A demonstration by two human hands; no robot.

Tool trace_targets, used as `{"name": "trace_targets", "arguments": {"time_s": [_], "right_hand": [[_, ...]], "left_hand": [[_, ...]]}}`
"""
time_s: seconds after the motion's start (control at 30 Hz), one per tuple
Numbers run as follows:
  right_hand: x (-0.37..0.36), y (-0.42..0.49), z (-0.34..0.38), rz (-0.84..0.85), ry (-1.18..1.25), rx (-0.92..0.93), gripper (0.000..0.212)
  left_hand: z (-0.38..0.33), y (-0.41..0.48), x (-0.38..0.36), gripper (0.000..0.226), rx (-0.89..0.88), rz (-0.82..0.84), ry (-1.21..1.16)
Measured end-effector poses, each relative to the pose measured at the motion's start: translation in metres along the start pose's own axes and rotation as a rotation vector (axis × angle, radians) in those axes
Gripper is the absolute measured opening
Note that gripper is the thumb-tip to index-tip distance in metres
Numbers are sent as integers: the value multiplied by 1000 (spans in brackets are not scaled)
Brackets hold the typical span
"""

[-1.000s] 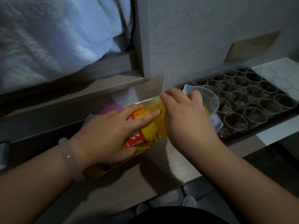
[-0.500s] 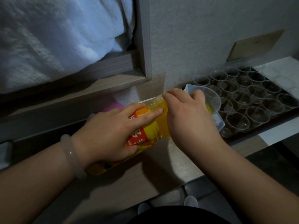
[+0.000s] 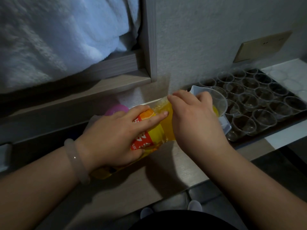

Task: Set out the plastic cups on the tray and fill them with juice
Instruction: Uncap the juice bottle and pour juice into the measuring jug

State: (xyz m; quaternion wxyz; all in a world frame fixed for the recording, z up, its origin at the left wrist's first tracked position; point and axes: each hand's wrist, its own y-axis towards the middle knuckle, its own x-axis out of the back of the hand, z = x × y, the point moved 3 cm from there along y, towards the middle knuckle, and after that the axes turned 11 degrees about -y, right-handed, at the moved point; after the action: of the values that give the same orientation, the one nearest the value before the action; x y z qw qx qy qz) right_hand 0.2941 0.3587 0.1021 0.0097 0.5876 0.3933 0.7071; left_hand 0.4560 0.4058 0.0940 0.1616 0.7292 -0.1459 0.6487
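Dim wood desk (image 3: 116, 193) against wall. Left hand (image 3: 116, 136) clamped on tipped juice bottle (image 3: 159, 130), right hand (image 3: 192, 120) closed around its neck, likely steadying the pour into clear jug (image 3: 217, 103). Empty plastic cups (image 3: 249, 100) filled tray (image 3: 299, 112) at desk's right end.

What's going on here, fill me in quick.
A person is pouring orange juice from a tilted bottle into a clear plastic jug. The left hand grips the bottle around its label, and the right hand holds it near the neck, over the jug. Some juice is already in the jug. To the right, the dark tray is covered with rows of clear plastic cups, which all look empty.
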Motion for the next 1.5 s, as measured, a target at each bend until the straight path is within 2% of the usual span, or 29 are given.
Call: {"name": "trace_targets", "arguments": {"time_s": [0.3, 0.43, 0.63, 0.77, 1.23, 1.33, 1.5], "right_hand": [[10, 0, 5, -144, -17, 8, 17], [10, -2, 6, -147, 1, -13, 16], [8, -4, 5, -116, 54, -26, 22], [14, -4, 4, -176, 43, 18, 28], [23, -11, 0, -271, 175, 144, 23], [24, -17, -3, -279, 195, 159, 25], [23, -34, -8, -276, 205, 237, 18]], "left_hand": [[1, -5, -14, 87, 9, -50, -104], [-1, -7, -27, 88, 34, -103, -168], [-9, -6, -52, 94, 65, -267, -217], [-15, -3, -70, 89, 76, -398, -299], [-23, 7, -113, 106, 63, -673, -536], [-22, 6, -113, 110, 73, -685, -531], [-20, -4, -114, 116, 230, -621, -490]]}}
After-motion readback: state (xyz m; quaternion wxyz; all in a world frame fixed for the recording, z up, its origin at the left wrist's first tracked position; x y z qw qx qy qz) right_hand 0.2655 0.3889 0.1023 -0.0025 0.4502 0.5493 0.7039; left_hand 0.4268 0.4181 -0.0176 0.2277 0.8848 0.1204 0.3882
